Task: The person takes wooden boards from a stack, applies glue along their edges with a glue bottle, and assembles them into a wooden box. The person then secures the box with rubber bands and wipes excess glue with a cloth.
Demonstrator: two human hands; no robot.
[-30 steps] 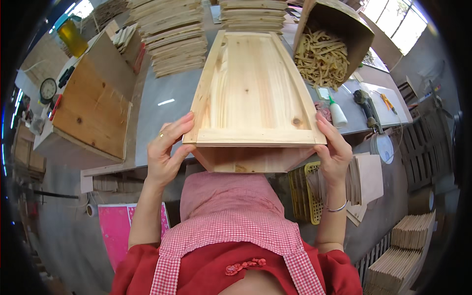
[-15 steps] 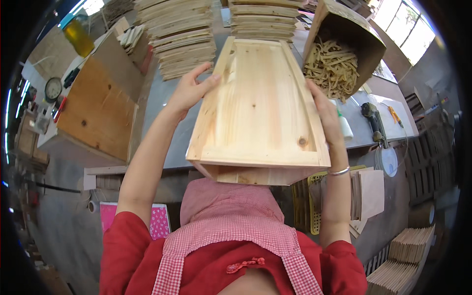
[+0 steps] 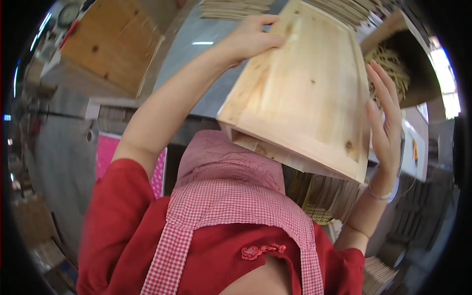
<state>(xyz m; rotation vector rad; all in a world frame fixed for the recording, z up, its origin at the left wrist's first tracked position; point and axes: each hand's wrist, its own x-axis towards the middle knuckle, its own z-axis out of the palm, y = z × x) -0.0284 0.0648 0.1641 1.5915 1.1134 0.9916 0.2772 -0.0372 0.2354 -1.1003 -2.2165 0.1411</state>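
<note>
Wooden box tilted, held up in front of checked apron, partly over grey table. Brown wood unit to L; carton w/ pale strips to R. Board stack cut off at top edge; R side stuff blurry. L hand grips box's L edge, thumb on top, other fingers mostly hidden. R hand open, fingers extended just beside R edge; can't tell if touching.

One wide fisheye view looks down from the person's head, the apron near, the wooden box farther off.
</note>
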